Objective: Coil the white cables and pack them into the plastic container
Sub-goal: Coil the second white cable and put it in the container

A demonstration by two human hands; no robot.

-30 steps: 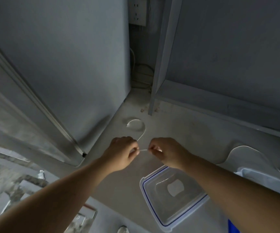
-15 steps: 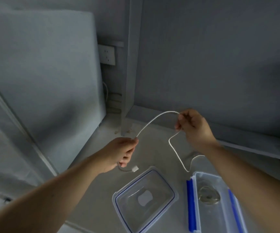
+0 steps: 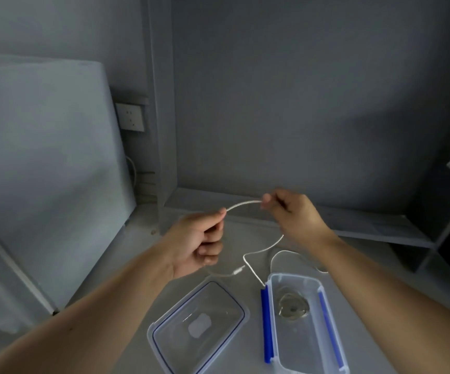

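White cable (image 3: 244,204) pinched btwn L hand (image 3: 196,242) & R hand (image 3: 296,214) fingers, above container (image 3: 303,319).

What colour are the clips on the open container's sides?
Blue clips on the clear container, clearest in the head view.

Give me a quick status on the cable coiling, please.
Left hand and right hand both pinch the white cable. Container open, one coil inside. Nothing in the way.
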